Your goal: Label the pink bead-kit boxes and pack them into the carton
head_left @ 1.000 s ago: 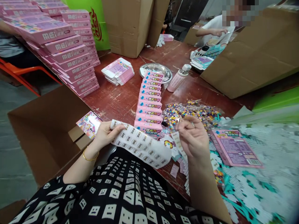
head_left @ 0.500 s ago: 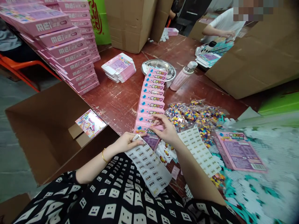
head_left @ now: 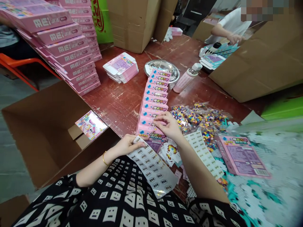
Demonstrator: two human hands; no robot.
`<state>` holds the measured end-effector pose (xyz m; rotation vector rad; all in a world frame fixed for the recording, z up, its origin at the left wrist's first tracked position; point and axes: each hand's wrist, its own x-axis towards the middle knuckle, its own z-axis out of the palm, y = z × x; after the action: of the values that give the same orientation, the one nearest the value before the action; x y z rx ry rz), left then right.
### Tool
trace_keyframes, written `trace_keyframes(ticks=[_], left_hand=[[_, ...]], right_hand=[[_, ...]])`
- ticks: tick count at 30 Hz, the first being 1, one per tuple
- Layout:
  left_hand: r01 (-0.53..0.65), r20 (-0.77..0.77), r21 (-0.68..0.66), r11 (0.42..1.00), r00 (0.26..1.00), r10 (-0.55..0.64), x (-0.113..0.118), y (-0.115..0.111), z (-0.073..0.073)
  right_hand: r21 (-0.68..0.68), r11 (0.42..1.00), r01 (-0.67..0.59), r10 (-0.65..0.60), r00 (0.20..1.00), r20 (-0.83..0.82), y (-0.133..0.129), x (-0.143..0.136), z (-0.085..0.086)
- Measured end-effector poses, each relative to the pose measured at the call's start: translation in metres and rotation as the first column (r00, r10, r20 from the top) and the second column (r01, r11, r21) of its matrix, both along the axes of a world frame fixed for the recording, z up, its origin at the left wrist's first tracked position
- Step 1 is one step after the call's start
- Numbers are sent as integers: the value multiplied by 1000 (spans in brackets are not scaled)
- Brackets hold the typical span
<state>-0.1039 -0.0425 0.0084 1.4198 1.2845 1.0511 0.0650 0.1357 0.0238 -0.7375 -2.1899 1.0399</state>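
Note:
A white sheet of small oval stickers [head_left: 151, 167] hangs over my lap, its top edge pinched in my left hand [head_left: 132, 144]. My right hand [head_left: 169, 126] is over the near end of a row of overlapping pink boxes [head_left: 156, 94]. Its thumb and forefinger come together at the side of one box; whatever lies between the fingertips is too small to make out. The nearest box's purple face is partly covered by the sticker sheet. Printed picture cards [head_left: 171, 153] lie just under my right wrist.
Right of the row lie bags of coloured bits [head_left: 201, 116], another sticker sheet [head_left: 204, 154] and a pink box [head_left: 243, 154]. Beyond stand a metal bowl [head_left: 174, 67] and a bottle [head_left: 188, 78]. An open carton [head_left: 35, 135] and stacked boxes [head_left: 71, 56] are left. A co-worker sits across.
My right hand has shifted slightly away from me, from the nearest box towards the one behind it. The sticker sheet's lower end has swung a little to the right.

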Motion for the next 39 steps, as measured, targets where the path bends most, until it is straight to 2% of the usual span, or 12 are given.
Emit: trace_keyframes(ticks=[3, 5, 9, 11, 14, 16, 19, 22, 24, 30, 35, 39], left_hand=[[-42, 30, -8, 999, 999, 43, 0, -2, 0], [-68, 29, -8, 998, 997, 68, -1, -3, 1], [-153, 31, 13, 988, 988, 152, -1, -10, 9], [-205, 31, 83, 975, 979, 203, -2, -15, 18], [-263, 25, 223, 939, 964, 265, -3, -25, 34], [-318, 40, 237, 918, 947, 318, -5, -28, 43], [-371, 133, 116, 921, 925, 356, -9, -26, 54], [-292, 234, 65, 954, 934, 270, -12, -17, 64], [-268, 179, 111, 957, 953, 246, -12, -11, 70], [-375, -123, 289, 881, 898, 422, -9, -4, 71], [-369, -166, 334, 867, 883, 440, -12, -4, 68], [-383, -146, 295, 875, 887, 438, -16, -4, 70]], right_hand=[[57, 997, 42, -41, 999, -27, 1, -1, -11], [70, 994, 78, -74, 996, -51, -1, 1, -10], [126, 970, 210, -195, 973, -124, -25, 20, 20], [126, 983, 135, -127, 990, -68, -45, 36, 41], [-40, 990, -136, 140, 982, 126, -72, 57, 64], [-132, 980, -148, 171, 967, 187, -81, 65, 69], [-147, 989, -34, 59, 984, 165, -84, 68, 70], [-122, 992, -22, 38, 990, 136, -81, 65, 67], [-83, 996, -31, 41, 991, 124, -80, 63, 65], [28, 999, -19, 14, 987, 157, -85, 65, 59], [-62, 995, 82, -76, 992, 102, -87, 67, 53], [34, 998, 61, -65, 987, 146, -88, 67, 51]])
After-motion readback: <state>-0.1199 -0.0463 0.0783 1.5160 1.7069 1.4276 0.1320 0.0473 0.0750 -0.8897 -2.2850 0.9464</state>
